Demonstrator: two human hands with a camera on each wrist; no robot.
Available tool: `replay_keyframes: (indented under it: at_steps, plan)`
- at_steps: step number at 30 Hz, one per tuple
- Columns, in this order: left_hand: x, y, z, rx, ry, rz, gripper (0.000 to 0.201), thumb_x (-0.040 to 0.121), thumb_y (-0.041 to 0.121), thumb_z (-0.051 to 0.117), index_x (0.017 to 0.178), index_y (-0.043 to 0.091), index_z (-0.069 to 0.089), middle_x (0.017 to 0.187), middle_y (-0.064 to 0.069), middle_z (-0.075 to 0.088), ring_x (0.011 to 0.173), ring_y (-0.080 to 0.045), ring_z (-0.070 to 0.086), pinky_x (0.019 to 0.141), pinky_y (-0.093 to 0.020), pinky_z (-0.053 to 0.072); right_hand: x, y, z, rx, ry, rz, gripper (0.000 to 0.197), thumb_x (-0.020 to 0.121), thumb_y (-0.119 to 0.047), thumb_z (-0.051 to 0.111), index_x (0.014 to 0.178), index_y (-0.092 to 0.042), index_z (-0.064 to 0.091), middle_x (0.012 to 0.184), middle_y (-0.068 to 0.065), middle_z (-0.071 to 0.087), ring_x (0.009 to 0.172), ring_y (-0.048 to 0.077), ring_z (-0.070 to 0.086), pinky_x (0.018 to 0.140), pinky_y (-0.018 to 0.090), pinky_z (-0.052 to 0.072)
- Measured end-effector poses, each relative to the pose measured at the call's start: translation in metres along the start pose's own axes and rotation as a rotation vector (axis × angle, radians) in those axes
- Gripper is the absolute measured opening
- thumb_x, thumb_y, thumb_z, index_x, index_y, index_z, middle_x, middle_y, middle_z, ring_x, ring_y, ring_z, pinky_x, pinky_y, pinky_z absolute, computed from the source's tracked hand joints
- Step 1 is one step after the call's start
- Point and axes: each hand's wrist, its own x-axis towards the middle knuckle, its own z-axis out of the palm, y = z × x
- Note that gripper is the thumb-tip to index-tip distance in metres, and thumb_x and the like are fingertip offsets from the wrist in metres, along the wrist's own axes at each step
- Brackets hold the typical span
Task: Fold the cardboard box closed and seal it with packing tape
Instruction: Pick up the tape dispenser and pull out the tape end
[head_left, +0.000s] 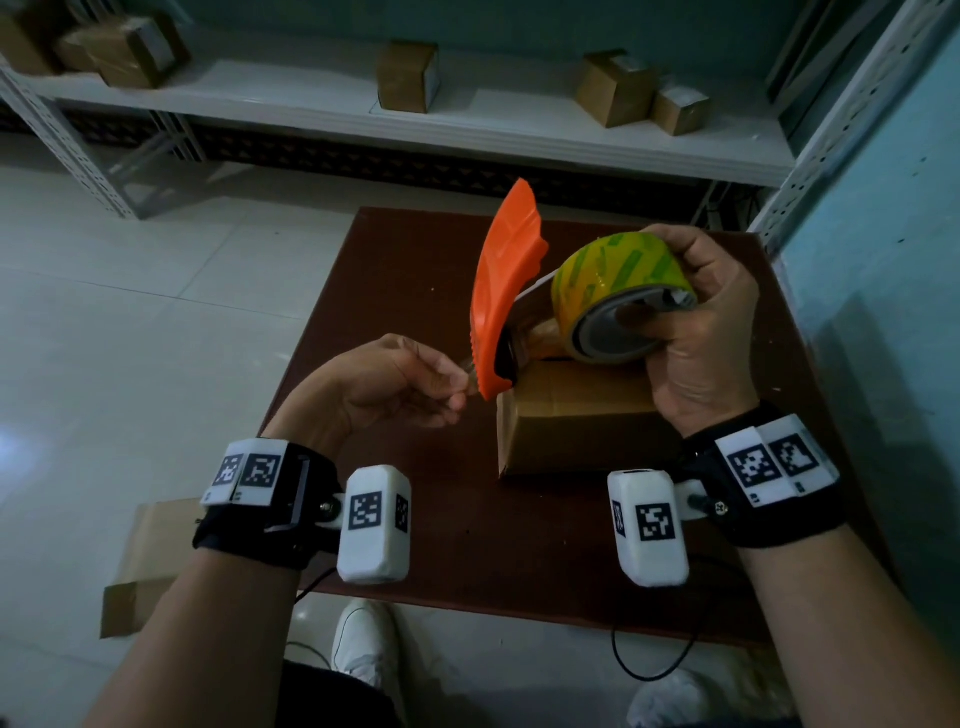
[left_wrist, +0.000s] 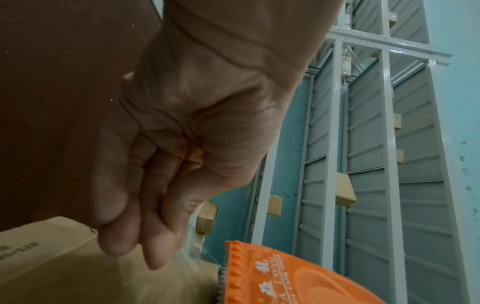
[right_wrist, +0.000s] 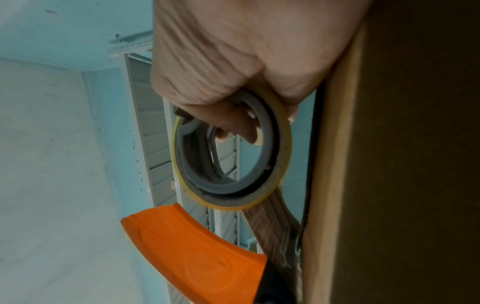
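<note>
A dark brown table (head_left: 415, 545) on a pale tiled floor (head_left: 130, 312) carries one closed cardboard box (head_left: 576, 431).

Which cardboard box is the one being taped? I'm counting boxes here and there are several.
The cardboard box on the brown table, right under the tape dispenser in the right hand. The other boxes sit untouched on the white shelf behind.

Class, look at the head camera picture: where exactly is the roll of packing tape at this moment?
The tape roll sits right of centre in the head view, gripped by the right hand just above the cardboard box, with the orange dispenser guard on its left.
</note>
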Motion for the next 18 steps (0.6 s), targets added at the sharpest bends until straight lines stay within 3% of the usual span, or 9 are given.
replay_keyframes:
  at_steps: [3,5,7,9,13,18]
  plan:
    - [0.004,-0.002,-0.003,0.047,0.064,-0.028,0.019,0.082,-0.007,0.062,0.073,0.005,0.073,0.071,-0.010,0.071,0.064,-0.018,0.072,0.059,-0.026,0.060,-0.001,0.000,-0.001,-0.006,0.028,-0.016,0.046,0.063,0.009,0.073,0.105,-0.007,0.062,0.096,-0.001,0.074,0.092,0.016,0.073,0.071,0.029,0.059]
    - [0.006,-0.006,-0.008,0.101,0.137,-0.052,0.023,0.089,-0.012,0.058,0.077,0.001,0.072,0.071,-0.013,0.072,0.065,-0.020,0.072,0.060,-0.029,0.062,0.001,0.001,-0.005,0.007,0.077,-0.013,0.044,0.069,0.019,0.064,0.104,-0.006,0.062,0.091,-0.001,0.076,0.089,0.017,0.074,0.071,0.030,0.059]
    - [0.006,-0.011,-0.010,0.127,0.159,-0.060,0.028,0.090,-0.013,0.059,0.073,0.003,0.075,0.069,-0.013,0.072,0.064,-0.021,0.072,0.059,-0.029,0.061,0.002,0.002,-0.007,0.009,0.104,-0.001,0.048,0.070,0.030,0.054,0.103,-0.005,0.062,0.087,-0.002,0.077,0.086,0.017,0.074,0.071,0.031,0.059]
    - [0.008,-0.013,-0.006,0.152,0.155,-0.064,0.033,0.091,-0.013,0.060,0.068,0.005,0.076,0.069,-0.014,0.073,0.062,-0.019,0.072,0.058,-0.028,0.061,0.003,0.003,-0.008,-0.015,0.098,-0.006,0.048,0.070,0.028,0.054,0.103,-0.005,0.062,0.087,-0.002,0.076,0.085,0.018,0.073,0.073,0.033,0.060]
    - [0.010,-0.012,0.000,0.173,0.165,-0.102,0.019,0.092,-0.006,0.064,0.079,0.004,0.074,0.077,-0.014,0.076,0.070,-0.019,0.076,0.068,-0.030,0.064,0.004,0.002,-0.003,-0.015,0.097,-0.014,0.044,0.071,0.025,0.056,0.104,-0.003,0.061,0.086,-0.004,0.077,0.086,0.015,0.074,0.073,0.032,0.060]
    - [0.015,-0.010,0.011,0.158,0.182,-0.154,0.016,0.093,-0.005,0.065,0.082,0.003,0.075,0.075,-0.013,0.077,0.068,-0.019,0.076,0.063,-0.029,0.063,0.002,0.001,-0.001,-0.001,0.093,-0.023,0.044,0.069,0.021,0.060,0.103,-0.005,0.063,0.087,-0.003,0.077,0.085,0.016,0.074,0.074,0.033,0.060]
